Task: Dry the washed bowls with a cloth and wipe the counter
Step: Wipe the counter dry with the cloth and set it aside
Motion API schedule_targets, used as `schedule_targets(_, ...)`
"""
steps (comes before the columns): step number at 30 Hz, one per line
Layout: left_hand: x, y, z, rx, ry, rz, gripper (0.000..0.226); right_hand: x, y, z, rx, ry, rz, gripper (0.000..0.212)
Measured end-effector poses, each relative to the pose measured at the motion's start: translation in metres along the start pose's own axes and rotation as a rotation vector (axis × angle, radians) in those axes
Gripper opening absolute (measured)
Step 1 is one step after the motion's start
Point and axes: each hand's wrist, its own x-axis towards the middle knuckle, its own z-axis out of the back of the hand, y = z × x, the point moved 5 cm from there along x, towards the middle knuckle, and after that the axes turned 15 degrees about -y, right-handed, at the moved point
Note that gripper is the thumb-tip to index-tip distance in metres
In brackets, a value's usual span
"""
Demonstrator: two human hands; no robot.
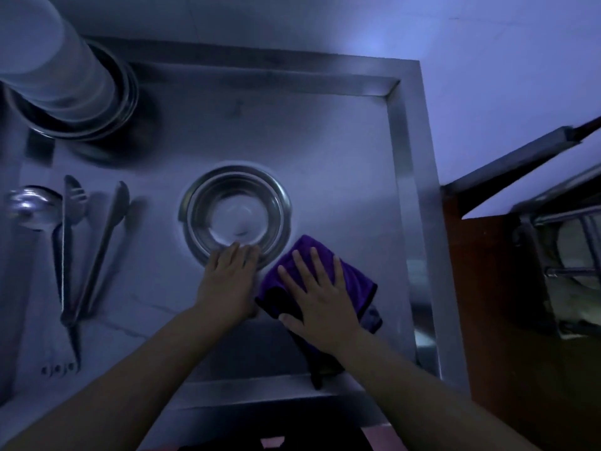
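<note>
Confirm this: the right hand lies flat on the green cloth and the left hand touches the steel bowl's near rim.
Not quite: the cloth is purple, not green, as the head view shows. The right hand does lie flat on it, and the left hand touches the steel bowl at its near rim.

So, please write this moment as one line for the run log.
left hand: fingers on steel bowl rim | right hand: flat on purple cloth | cloth: on counter beside bowl | stage: wiping counter
</note>
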Motion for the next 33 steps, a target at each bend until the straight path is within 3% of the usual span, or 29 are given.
schedule_targets(2, 0.009, 0.001, -0.003, 0.024, 0.056, 0.012, 0.100, 0.027, -0.024, 0.000, 0.012, -0.027, 0.068, 0.080)
schedule_targets(6, 0.025, 0.001, -0.002, 0.036, 0.264, -0.001, 0.132, 0.094, -0.071, 0.005, -0.027, -0.056, 0.061, 0.075)
schedule_targets(11, 0.039, -0.006, 0.004, 0.045, 0.308, 0.012, 0.140, 0.184, -0.098, 0.005, -0.073, -0.073, 0.064, 0.072)
schedule_targets(16, 0.049, -0.008, 0.000, 0.083, 0.333, -0.075, 0.141, 0.257, -0.081, 0.003, -0.068, -0.094, 0.071, 0.072)
schedule_targets(26, 0.050, 0.013, -0.015, 0.001, 0.231, -0.175, 0.145, 0.379, 0.036, -0.023, -0.016, -0.081, 0.289, 0.069)
schedule_targets(28, 0.047, 0.013, -0.008, 0.047, 0.266, -0.181, 0.137, 0.396, 0.050, -0.026, -0.016, -0.066, 0.379, 0.068)
schedule_targets(33, 0.059, 0.020, 0.006, -0.057, 0.105, -0.068, 0.117, 0.414, 0.039, -0.022, 0.013, -0.075, 0.474, 0.065)
